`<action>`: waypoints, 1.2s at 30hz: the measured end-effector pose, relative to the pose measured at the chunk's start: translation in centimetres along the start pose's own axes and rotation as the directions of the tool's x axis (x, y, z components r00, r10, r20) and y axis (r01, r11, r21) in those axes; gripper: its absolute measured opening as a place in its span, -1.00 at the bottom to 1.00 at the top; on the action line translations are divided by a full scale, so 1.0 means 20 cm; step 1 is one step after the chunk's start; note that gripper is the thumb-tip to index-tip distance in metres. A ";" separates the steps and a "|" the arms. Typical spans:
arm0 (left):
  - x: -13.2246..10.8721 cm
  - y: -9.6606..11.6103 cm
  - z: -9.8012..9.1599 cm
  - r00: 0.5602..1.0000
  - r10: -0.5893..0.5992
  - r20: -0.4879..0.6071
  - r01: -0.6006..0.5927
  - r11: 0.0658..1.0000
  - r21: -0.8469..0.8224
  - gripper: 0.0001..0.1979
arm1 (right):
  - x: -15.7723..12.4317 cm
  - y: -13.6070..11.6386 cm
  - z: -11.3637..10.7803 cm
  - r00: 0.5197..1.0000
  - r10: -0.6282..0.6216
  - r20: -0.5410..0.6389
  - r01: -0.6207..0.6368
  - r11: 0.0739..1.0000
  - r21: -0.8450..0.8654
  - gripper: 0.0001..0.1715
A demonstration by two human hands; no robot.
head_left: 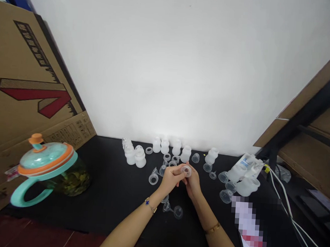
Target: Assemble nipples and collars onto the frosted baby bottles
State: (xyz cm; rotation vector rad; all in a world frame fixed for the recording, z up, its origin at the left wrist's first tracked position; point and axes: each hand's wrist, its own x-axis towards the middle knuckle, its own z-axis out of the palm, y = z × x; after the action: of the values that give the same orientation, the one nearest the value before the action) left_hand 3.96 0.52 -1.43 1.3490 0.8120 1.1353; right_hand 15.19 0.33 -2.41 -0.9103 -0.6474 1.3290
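Both hands meet over the middle of the black table (110, 194). My left hand (171, 179) and my right hand (192, 183) pinch one small clear plastic ring-shaped part (186, 171) between their fingertips. Just beyond them lie several clear rings and funnel-shaped pieces (153, 178), and a row of small white plastic bottles (165, 146) stands along the wall. Two clear funnel pieces (173, 209) lie between my forearms.
A teal and orange lidded jug (49, 168) with dark contents stands at the left, before a large cardboard box (24, 92). More white bottles and clear cups (242, 180) sit at the right, near white cables (285, 205) and a wooden shelf (316, 121).
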 end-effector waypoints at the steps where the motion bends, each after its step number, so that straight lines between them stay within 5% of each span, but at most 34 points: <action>1: 0.00 0.00 0.00 1.000 0.017 0.006 -0.017 1.000 0.008 -0.48 | 0.00 -0.01 0.00 1.000 0.003 0.009 -0.003 1.000 -0.004 -0.58; 5: -0.01 0.01 0.01 1.000 0.009 -0.021 -0.010 1.000 -0.029 -0.45 | -0.01 -0.03 0.00 0.998 -0.062 0.007 0.062 0.998 -0.027 -0.57; 13: 0.02 0.03 -0.03 0.964 -0.007 -0.266 -0.016 0.996 -0.083 -0.57 | 0.00 -0.08 -0.04 0.942 -0.314 -0.116 0.276 0.925 -0.262 -0.50; 24: 0.02 0.02 -0.02 0.981 -0.037 -0.192 0.017 0.994 -0.106 -0.52 | -0.02 -0.09 -0.02 0.921 -0.386 -0.045 0.342 0.861 -0.375 -0.68; 28: 0.02 0.03 -0.03 0.979 -0.008 -0.205 -0.016 0.993 -0.115 -0.55 | -0.03 -0.09 -0.01 0.939 -0.343 -0.017 0.312 0.875 -0.370 -0.66; 36: 0.01 0.00 -0.06 0.962 0.158 -0.221 -0.134 0.984 0.120 -0.62 | 0.01 -0.06 -0.01 0.990 -0.121 0.068 0.136 0.938 -0.319 -0.57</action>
State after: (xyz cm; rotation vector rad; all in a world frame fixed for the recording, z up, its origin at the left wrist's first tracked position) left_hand 2.97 1.09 -1.48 1.3978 0.9617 1.4011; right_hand 16.06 0.46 -1.43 -1.0814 -0.9660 1.1485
